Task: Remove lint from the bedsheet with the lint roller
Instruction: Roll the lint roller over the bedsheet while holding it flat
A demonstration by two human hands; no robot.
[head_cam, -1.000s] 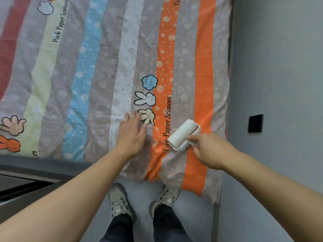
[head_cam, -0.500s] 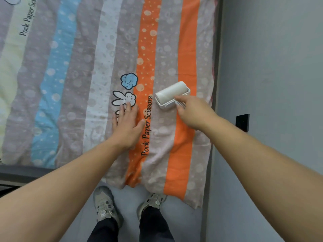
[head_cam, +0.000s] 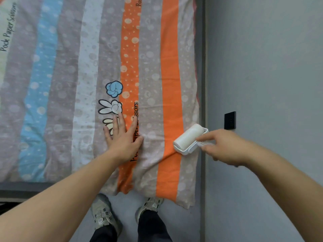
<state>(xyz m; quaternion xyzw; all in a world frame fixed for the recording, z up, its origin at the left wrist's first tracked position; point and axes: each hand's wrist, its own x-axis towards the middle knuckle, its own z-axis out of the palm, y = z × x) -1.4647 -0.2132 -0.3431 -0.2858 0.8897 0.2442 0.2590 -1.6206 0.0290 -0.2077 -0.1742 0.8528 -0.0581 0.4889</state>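
From my remote seat I see the bedsheet (head_cam: 70, 84) spread flat across the frame, its stripes running away from me, with a blue stripe (head_cam: 37, 95) well off to the outer side of the left hand (head_cam: 122, 137). That hand lies palm down on the sheet, fingers straight and spread apart, holding nothing, only pressing the cloth. Just past its fingertips sit a white two-finger print (head_cam: 110, 107) and, further on, a blue fist print (head_cam: 114, 89); a cream print is mostly hidden under the fingers. The thumb side covers part of the black lettering (head_cam: 136, 109) on the dotted orange band. Between the two hands runs a plain orange stripe (head_cam: 170, 102), creased near the roller. The lint roller (head_cam: 189, 137) rests on the sheet beside that stripe, close to the sheet's wall-side edge, its white drum tilted on a slant. The right hand (head_cam: 222, 147) is clamped on the roller's handle from the near side, fingers curled round it and the forefinger stretched toward the frame; the handle itself is blurred. Just beyond this hand a black plate (head_cam: 230, 120) is set in the grey wall (head_cam: 262, 67). Below both forearms, two shoes (head_cam: 103, 213) stand on the floor (head_cam: 183, 224).
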